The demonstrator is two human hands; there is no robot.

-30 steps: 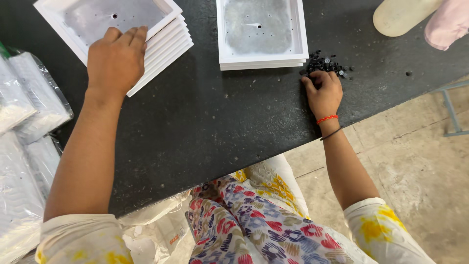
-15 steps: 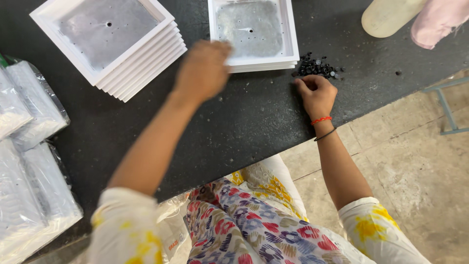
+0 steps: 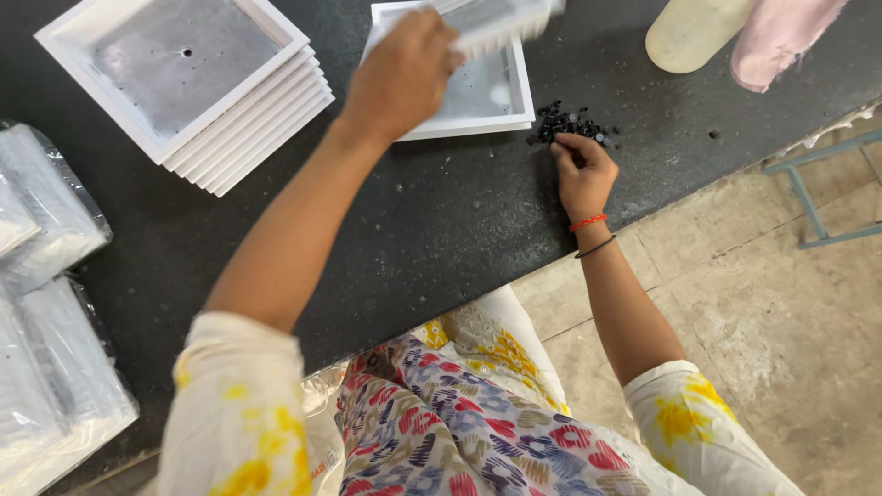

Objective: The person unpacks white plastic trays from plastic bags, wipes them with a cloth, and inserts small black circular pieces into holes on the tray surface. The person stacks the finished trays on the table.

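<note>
My left hand (image 3: 404, 78) grips a white square tray (image 3: 501, 20) by its edge and holds it tilted and blurred above a second white tray (image 3: 478, 96) lying on the dark table (image 3: 441, 220). My right hand (image 3: 583, 170) rests on the table with its fingertips pinched into the near edge of a small pile of black pieces (image 3: 571, 121), just right of the lying tray. A stack of several white trays (image 3: 197, 87) stands at the far left, with a grey inner panel on top.
Clear plastic bags of white goods (image 3: 46, 239) lie along the left edge. A cream bottle (image 3: 689, 35) and a pink cloth (image 3: 783, 41) sit at the far right. The table's near edge runs diagonally above my lap. A blue metal frame (image 3: 818, 207) stands on the floor.
My left hand left the stack, crossed right to the lying tray and lifted a white tray above it. My right hand stayed at the black pieces.
</note>
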